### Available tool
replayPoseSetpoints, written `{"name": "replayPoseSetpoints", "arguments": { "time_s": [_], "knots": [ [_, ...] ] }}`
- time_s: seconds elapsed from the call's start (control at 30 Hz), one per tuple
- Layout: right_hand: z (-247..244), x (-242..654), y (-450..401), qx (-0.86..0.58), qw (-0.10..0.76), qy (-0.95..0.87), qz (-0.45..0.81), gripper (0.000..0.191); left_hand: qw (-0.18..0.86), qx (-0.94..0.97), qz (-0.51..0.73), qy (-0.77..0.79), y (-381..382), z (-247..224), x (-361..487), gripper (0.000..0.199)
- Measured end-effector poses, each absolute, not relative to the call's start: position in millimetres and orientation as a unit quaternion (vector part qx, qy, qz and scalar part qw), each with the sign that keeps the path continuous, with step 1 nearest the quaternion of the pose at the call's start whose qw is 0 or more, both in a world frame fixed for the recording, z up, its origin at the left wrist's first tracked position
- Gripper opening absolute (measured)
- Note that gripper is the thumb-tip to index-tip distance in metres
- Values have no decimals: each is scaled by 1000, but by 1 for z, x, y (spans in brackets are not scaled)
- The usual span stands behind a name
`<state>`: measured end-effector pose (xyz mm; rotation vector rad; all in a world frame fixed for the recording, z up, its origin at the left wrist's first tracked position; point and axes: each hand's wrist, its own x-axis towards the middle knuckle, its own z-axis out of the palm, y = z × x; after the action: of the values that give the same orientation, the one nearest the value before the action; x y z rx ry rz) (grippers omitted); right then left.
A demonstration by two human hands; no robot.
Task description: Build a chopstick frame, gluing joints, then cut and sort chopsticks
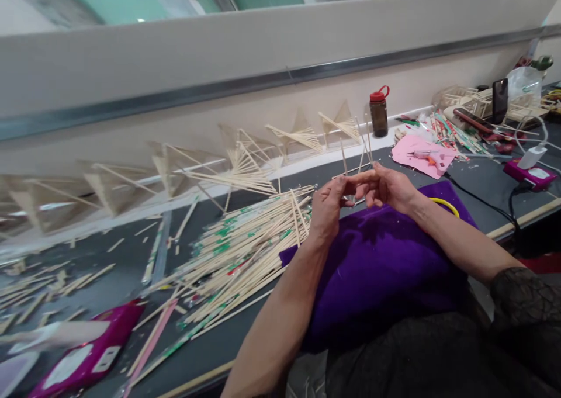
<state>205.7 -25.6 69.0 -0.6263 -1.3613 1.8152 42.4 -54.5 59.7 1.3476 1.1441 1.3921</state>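
Both hands meet above a purple cloth [385,258] that covers my lap and the table edge. My left hand [328,205] is closed in a pinch, its thumb and forefinger touching the fingers of my right hand [394,189]. The right fingers are bent, with the forefinger reaching over to the left hand. Thin wooden sticks of a small frame [362,155] rise just behind the fingers, and its lower part shows between and under them. Much of the grip is hidden by the fingers. Left of the hands lies a large pile of wooden sticks [245,252], some with green wrapping.
Twisted stick models [249,164] line the wall. A brown bottle with a red lid [379,114] stands behind my hands. To its right, a glue gun [427,155] rests on pink paper [401,152]. Magenta power boxes [94,351] with cables and short stick offcuts [35,293] are nearby.
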Motion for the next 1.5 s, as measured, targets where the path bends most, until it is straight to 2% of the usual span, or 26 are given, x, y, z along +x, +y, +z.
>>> {"name": "replayPoseSetpoints", "arguments": {
  "time_s": [0.2, 0.3, 0.4, 0.53, 0.63, 0.7, 0.77, 0.87, 0.93, 1.03, 1.2, 1.33, 1.5],
  "knots": [
    [60, 206, -33, -249, 385, -631, 625, 60, 447, 548, 528, 469, -54, 55, 39, 31],
    [58, 208, -33, -249, 394, -657, 593, 61, 427, 560, 522, 481, -57, 61, 37, 28],
    [59, 211, -30, -270, 404, -654, 579, 61, 367, 557, 564, 486, -64, 78, 19, 30],
    [60, 212, -29, -297, 400, -667, 555, 51, 259, 475, 677, 499, -83, 97, -28, 36],
    [57, 209, -35, -313, 359, -700, 532, 40, 201, 455, 693, 523, -109, 91, -60, 46],
    [55, 204, -39, -315, 319, -734, 509, 31, 182, 479, 657, 554, -132, 77, -71, 46],
    [56, 197, -42, -313, 265, -781, 471, 24, 163, 522, 583, 601, -155, 59, -73, 36],
    [67, 182, -46, -322, 169, -860, 359, 18, 74, 596, 503, 621, -186, 33, -66, 19],
    [77, 169, -49, -327, 114, -900, 264, 16, 16, 640, 475, 604, -200, 17, -56, 12],
    [87, 146, -56, -323, 60, -931, 158, 19, -56, 678, 448, 580, -216, -6, -40, 13],
    [69, 124, -65, -311, -13, -950, 32, 28, -125, 701, 413, 568, -226, -30, -26, 15],
    [43, 121, -57, -288, -17, -957, 22, 39, -151, 690, 420, 569, -225, -33, -22, 14],
    [30, 107, -47, -292, 24, -955, 38, 31, -162, 677, 424, 580, -224, -33, -17, 14]
  ]
}}
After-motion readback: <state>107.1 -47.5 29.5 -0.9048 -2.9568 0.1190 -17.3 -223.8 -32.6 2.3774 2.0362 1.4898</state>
